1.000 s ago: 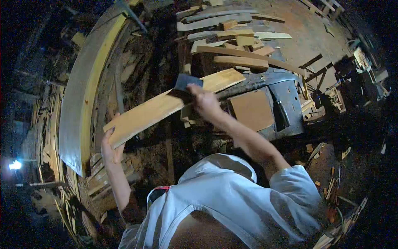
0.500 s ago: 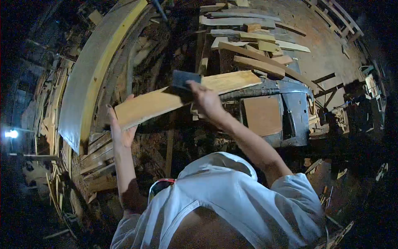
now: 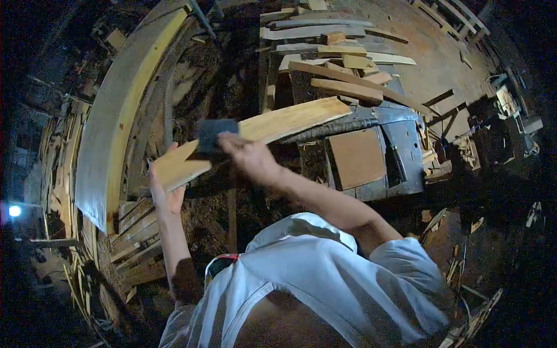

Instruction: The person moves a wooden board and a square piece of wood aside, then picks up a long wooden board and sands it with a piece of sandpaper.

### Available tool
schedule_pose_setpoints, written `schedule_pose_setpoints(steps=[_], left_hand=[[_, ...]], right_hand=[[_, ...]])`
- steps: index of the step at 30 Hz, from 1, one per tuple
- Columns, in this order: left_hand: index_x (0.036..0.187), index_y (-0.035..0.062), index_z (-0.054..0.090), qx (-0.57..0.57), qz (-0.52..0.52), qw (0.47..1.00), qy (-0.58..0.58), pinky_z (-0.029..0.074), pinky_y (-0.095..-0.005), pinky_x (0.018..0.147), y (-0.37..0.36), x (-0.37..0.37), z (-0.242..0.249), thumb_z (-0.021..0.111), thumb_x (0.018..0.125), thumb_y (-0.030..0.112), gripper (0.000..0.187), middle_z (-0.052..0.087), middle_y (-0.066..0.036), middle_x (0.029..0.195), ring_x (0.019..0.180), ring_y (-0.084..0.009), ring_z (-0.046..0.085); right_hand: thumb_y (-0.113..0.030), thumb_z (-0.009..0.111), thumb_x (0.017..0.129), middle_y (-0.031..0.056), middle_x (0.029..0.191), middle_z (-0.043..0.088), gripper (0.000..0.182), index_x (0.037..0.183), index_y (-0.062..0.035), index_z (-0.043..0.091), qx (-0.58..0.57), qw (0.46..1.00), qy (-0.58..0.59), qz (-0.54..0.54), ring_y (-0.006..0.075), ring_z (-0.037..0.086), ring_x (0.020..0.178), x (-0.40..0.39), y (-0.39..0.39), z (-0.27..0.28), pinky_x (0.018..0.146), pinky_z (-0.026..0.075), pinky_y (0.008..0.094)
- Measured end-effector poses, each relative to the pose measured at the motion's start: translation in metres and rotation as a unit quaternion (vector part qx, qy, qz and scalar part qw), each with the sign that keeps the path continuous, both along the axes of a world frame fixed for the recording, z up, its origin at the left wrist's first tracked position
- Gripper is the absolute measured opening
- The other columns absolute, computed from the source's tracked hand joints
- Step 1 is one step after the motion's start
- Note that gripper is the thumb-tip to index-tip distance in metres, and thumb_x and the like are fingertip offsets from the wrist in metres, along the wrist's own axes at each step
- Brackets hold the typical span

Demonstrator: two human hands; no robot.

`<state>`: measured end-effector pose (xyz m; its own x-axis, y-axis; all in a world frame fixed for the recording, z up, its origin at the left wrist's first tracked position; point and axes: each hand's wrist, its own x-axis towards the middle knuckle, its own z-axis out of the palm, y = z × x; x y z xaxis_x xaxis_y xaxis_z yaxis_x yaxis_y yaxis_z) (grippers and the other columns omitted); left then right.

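Head cam: 1 plank (image 3: 296, 120), L hand (image 3: 165, 199) curled round end; R hand (image 3: 250, 156) gripping 1 dk block (image 3: 213, 134) atop.

A woodworking shop is seen here: cut timbers (image 3: 347, 90) are lined up side by side, a long slab (image 3: 109, 127) is spotted, and scraps (image 3: 477, 319) are strewn about!

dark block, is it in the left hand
No, the right hand holds the dark block, while the left hand grips one end of the long board.
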<state>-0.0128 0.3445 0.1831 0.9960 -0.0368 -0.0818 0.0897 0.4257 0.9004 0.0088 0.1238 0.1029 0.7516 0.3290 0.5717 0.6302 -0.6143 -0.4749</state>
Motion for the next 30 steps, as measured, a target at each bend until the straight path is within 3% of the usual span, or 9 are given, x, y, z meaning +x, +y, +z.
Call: schedule_pose_setpoints(steps=[3, 5, 10, 12, 15, 16, 17, 19, 30], left_hand=[[0.132, -0.0036, 0.034, -0.041, -0.007, 0.999, 0.009, 0.034, -0.0412, 0.102, -0.002, -0.004, -0.002, 0.037, 0.092, 0.047, 0.065, 0.04, -0.019, 0.134, 0.122, -0.0281, 0.042], [0.132, -0.0034, 0.034, -0.039, -0.009, 0.999, -0.003, 0.035, -0.041, 0.102, 0.001, -0.008, -0.007, 0.037, 0.091, 0.048, 0.066, 0.041, -0.018, 0.134, 0.121, -0.028, 0.042], [0.132, -0.0036, 0.035, -0.047, -0.012, 0.999, -0.013, 0.031, -0.0405, 0.104, 0.005, -0.006, -0.018, 0.041, 0.088, 0.053, 0.072, 0.04, -0.017, 0.135, 0.123, -0.0278, 0.04], [0.132, -0.0035, 0.035, -0.038, -0.02, 0.999, -0.017, 0.03, -0.0409, 0.104, 0.006, -0.001, -0.02, 0.041, 0.088, 0.054, 0.073, 0.041, -0.017, 0.135, 0.123, -0.0277, 0.04], [0.132, -0.0035, 0.035, -0.01, -0.008, 1.0, -0.014, 0.029, -0.0419, 0.104, 0.002, -0.001, -0.011, 0.042, 0.087, 0.054, 0.074, 0.041, -0.017, 0.134, 0.123, -0.0277, 0.04], [0.132, -0.0035, 0.035, 0.004, 0.015, 1.0, -0.005, 0.029, -0.0425, 0.104, -0.001, -0.005, -0.008, 0.042, 0.087, 0.055, 0.075, 0.042, -0.017, 0.133, 0.123, -0.0278, 0.04], [0.132, -0.0035, 0.035, 0.006, 0.031, 0.999, -0.007, 0.029, -0.0425, 0.104, -0.001, -0.005, -0.01, 0.042, 0.087, 0.055, 0.075, 0.042, -0.017, 0.133, 0.123, -0.0278, 0.04], [0.132, -0.0039, 0.035, -0.007, -0.03, 0.999, -0.027, 0.03, -0.0423, 0.104, 0.005, -0.002, -0.017, 0.042, 0.087, 0.056, 0.075, 0.043, -0.019, 0.132, 0.123, -0.0279, 0.04], [0.131, -0.0049, 0.035, -0.066, -0.012, 0.998, -0.01, 0.036, -0.0398, 0.1, -0.005, 0.003, -0.001, 0.037, 0.089, 0.053, 0.072, 0.043, -0.023, 0.131, 0.118, -0.0304, 0.046]], right_hand=[[-0.004, 0.044, 0.081, 0.0166, 0.099, 0.063, 0.031, 0.11, 0.0019, 0.053, -0.096, 0.982, 0.089, -0.133, 0.0315, 0.064, 0.083, 0.018, -0.067, -0.021, 0.073, 0.053, 0.0352], [-0.01, 0.047, 0.082, 0.0138, 0.079, 0.064, 0.019, 0.091, 0.0001, 0.059, 0.209, 0.885, 0.371, -0.187, 0.0278, 0.061, 0.064, 0.038, -0.11, -0.051, 0.056, 0.049, 0.0335], [-0.02, 0.045, 0.089, 0.0117, 0.075, 0.063, 0.026, 0.093, -0.0017, 0.063, 0.053, 0.931, 0.31, -0.186, 0.023, 0.062, 0.065, 0.027, -0.066, -0.038, 0.05, 0.047, 0.0338], [-0.03, 0.044, 0.091, 0.0146, 0.11, 0.061, 0.038, 0.12, -0.0072, 0.053, 0.054, 0.99, -0.112, -0.065, 0.029, 0.061, 0.094, 0.011, -0.027, -0.041, 0.083, 0.048, 0.0394], [-0.035, 0.045, 0.09, 0.014, 0.111, 0.061, 0.044, 0.124, -0.0078, 0.051, 0.159, 0.963, 0.211, -0.054, 0.0273, 0.059, 0.099, 0.008, -0.06, -0.039, 0.084, 0.046, 0.0376], [-0.045, 0.044, 0.089, 0.0146, 0.106, 0.063, 0.048, 0.114, -0.0072, 0.059, -0.226, 0.925, 0.255, -0.17, 0.028, 0.06, 0.094, 0.018, -0.077, -0.046, 0.081, 0.046, 0.0366], [-0.02, 0.044, 0.089, 0.014, 0.081, 0.064, 0.027, 0.112, -0.0107, 0.056, 0.178, 0.895, 0.366, -0.183, 0.0273, 0.063, 0.065, 0.031, -0.095, -0.052, 0.057, 0.05, 0.0357], [-0.012, 0.043, 0.09, 0.0152, 0.084, 0.064, 0.026, 0.112, -0.0058, 0.053, -0.094, 0.965, 0.147, -0.195, 0.0272, 0.062, 0.065, 0.038, -0.115, -0.067, 0.055, 0.049, 0.0372], [0.007, 0.046, 0.071, 0.0114, 0.131, 0.047, 0.055, 0.125, -0.0004, 0.045, -0.02, 0.998, -0.042, 0.053, 0.0239, 0.045, 0.121, -0.008, 0.002, 0.023, 0.094, 0.045, 0.0353]])
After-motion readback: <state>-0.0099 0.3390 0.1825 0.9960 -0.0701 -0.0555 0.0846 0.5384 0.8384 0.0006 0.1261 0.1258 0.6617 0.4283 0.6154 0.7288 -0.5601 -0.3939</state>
